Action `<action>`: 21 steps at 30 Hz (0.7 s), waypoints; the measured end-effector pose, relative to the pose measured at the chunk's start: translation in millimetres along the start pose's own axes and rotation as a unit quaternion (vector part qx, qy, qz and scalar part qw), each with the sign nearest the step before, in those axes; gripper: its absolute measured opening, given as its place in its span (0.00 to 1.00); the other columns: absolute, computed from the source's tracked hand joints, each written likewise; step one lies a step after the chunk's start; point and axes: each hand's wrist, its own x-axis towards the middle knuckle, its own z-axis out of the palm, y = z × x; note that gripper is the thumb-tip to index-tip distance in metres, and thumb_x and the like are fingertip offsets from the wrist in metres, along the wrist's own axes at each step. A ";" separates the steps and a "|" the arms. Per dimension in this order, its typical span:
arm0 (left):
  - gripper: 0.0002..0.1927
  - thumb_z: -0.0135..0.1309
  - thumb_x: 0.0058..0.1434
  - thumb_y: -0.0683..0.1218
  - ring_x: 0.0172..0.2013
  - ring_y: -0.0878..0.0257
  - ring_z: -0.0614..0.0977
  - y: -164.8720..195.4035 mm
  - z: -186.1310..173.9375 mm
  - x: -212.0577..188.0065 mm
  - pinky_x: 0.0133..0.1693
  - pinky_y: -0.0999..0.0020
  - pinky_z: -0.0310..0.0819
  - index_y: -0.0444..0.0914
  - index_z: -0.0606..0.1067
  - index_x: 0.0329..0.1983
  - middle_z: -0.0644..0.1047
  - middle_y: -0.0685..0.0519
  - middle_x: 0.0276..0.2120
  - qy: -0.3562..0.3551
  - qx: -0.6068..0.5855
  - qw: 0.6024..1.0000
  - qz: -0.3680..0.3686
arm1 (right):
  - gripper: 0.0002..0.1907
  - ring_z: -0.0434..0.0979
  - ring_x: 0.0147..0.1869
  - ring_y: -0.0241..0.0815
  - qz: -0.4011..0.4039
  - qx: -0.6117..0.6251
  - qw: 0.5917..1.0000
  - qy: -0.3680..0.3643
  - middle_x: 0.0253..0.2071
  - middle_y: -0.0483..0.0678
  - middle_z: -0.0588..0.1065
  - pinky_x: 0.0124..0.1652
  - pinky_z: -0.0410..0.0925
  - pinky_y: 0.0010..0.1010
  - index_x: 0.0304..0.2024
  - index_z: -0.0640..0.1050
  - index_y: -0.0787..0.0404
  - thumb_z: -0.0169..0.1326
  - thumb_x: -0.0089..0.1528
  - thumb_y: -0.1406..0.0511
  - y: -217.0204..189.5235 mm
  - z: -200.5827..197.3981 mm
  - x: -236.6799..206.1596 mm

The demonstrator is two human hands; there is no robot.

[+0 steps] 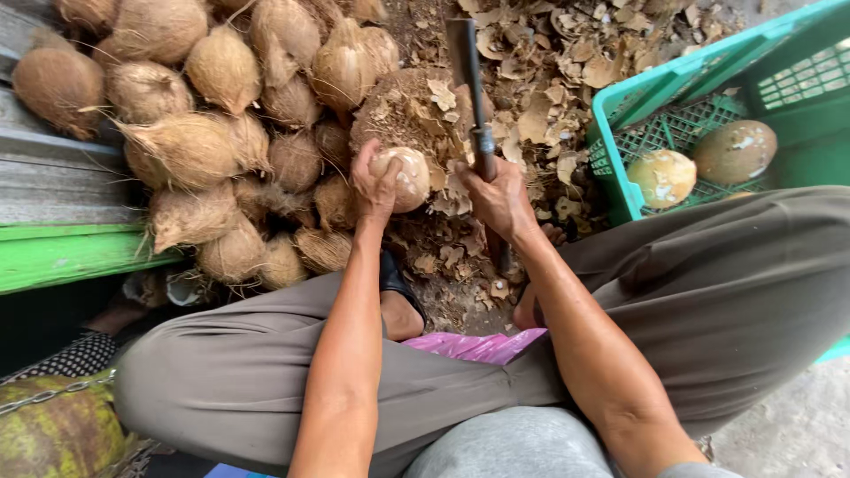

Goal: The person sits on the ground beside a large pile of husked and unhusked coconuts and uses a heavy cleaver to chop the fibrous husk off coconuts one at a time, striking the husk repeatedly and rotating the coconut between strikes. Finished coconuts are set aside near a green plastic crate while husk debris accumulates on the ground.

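Between both hands (438, 190), left grips coconut (403, 177).

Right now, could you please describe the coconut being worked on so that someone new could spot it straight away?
Start at the big heap of brown, hairy husked coconuts on the left, then move right to the round wooden chopping block littered with shell chips. There the left hand grips a pale, smooth, peeled coconut, beside the long cleaver in the right hand. Unlike its fibrous neighbours, it is bare and cream-coloured.
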 end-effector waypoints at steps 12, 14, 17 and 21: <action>0.28 0.66 0.50 0.69 0.43 0.54 0.82 6.2 -7.3 25.3 0.44 0.42 0.73 0.44 0.78 0.40 0.81 0.47 0.41 0.013 0.152 0.984 0.096 | 0.18 0.62 0.21 0.33 0.047 -0.116 0.992 -0.031 0.20 0.39 0.65 0.22 0.61 0.32 0.25 0.70 0.57 0.55 0.65 0.56 9.0 9.8 -7.4; 0.24 0.64 0.54 0.70 0.43 0.51 0.81 6.4 -3.4 25.5 0.38 0.21 0.64 0.48 0.82 0.40 0.81 0.47 0.44 0.106 0.344 0.905 0.227 | 0.18 0.62 0.20 0.34 0.067 -0.125 0.989 -0.034 0.20 0.39 0.65 0.22 0.61 0.33 0.25 0.69 0.56 0.55 0.65 0.55 14.6 9.7 -6.3; 0.25 0.55 0.59 0.69 0.37 0.56 0.80 3.9 11.0 29.9 0.41 0.54 0.77 0.44 0.79 0.35 0.79 0.50 0.35 0.072 0.127 0.989 -0.020 | 0.18 0.63 0.20 0.34 0.063 -0.156 0.985 -0.041 0.19 0.40 0.65 0.22 0.61 0.33 0.25 0.69 0.56 0.56 0.65 0.56 27.7 15.2 -7.2; 0.29 0.46 0.65 0.70 0.29 0.60 0.81 -0.9 25.3 41.6 0.33 0.58 0.76 0.42 0.74 0.24 0.79 0.53 0.26 0.097 0.095 0.990 -0.026 | 0.19 0.63 0.20 0.34 0.078 -0.192 0.975 -0.076 0.19 0.41 0.66 0.22 0.62 0.34 0.24 0.68 0.56 0.55 0.65 0.56 47.2 26.9 -12.2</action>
